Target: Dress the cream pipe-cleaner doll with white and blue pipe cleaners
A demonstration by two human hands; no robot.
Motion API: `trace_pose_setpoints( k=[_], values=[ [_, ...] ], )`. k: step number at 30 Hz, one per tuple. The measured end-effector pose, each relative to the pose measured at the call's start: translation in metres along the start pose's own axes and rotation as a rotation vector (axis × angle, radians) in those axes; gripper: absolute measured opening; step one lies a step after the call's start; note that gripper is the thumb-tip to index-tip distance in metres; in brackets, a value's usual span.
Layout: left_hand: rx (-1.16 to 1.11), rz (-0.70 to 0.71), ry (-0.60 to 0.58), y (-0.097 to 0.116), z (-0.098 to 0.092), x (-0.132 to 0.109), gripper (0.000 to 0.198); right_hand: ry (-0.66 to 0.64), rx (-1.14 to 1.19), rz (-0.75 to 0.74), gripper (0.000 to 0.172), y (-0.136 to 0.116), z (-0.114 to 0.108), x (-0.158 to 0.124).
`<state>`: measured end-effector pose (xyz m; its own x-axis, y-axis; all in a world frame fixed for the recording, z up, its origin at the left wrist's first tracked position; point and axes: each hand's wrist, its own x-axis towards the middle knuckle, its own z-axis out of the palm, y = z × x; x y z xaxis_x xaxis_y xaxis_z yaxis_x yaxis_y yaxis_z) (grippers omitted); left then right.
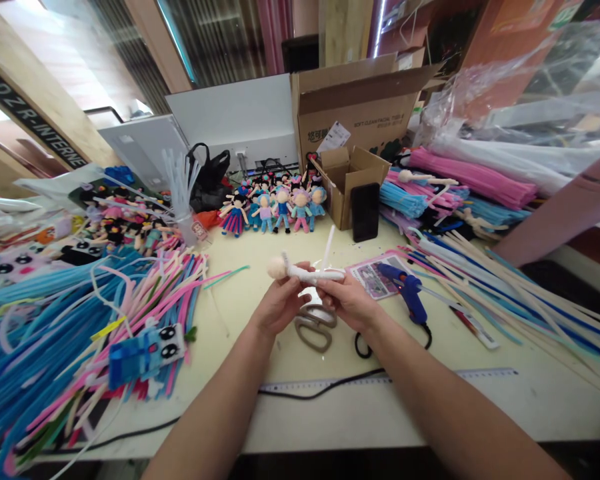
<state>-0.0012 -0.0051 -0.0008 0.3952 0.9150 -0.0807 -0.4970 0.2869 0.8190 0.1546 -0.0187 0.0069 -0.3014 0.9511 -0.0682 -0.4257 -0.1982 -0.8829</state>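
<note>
Reaching forward, both hands (pixel 280 305) nearly meet, pinching a fuzzy white figure (pixel 307 275) above scissors (pixel 314 325)

From here I read "DZR-INTERNE" on the black strip (pixel 30 119) at ten o'clock, "SOFT CLEAN FACIAL" on the big carton (pixel 363 107) at one.

Your left fingers (pixel 291 285) pinch the white doll figure (pixel 307 275) by its round head (pixel 277 268), your right fingers (pixel 330 287) its other end, above scissors (pixel 316 323) on the pale surface (pixel 330 423). Blue glue gun (pixel 409 293) sits right; small dolls (pixel 283 208) behind; fuzzy stems (pixel 75 333) heap at both sides.
</note>
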Motion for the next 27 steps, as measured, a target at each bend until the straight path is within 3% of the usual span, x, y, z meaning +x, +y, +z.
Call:
trace_pose_setpoints(
  k=[3,5,8,10,17,27],
  values=[
    [0.056,-0.127,0.116,-0.002,0.003,0.002,0.033,0.174,-0.226,-0.197,0.025,0.001,-0.004,0.003],
    [0.074,-0.190,0.118,-0.004,0.005,0.003,0.041,0.255,-0.422,-0.309,0.022,0.000,-0.007,0.004],
    [0.086,-0.175,0.121,-0.006,0.009,0.002,0.050,0.296,-0.677,-0.426,0.018,0.001,-0.008,0.002],
    [0.101,-0.136,0.155,-0.005,0.012,0.001,0.046,0.277,-0.769,-0.462,0.016,0.003,-0.007,0.000],
    [0.178,-0.032,0.194,-0.001,0.007,0.003,0.025,0.246,-0.721,-0.373,0.020,0.006,-0.005,0.001],
    [0.391,0.162,0.187,0.001,0.000,0.005,0.020,0.212,-0.429,-0.114,0.025,0.005,-0.008,0.008]
  ],
)
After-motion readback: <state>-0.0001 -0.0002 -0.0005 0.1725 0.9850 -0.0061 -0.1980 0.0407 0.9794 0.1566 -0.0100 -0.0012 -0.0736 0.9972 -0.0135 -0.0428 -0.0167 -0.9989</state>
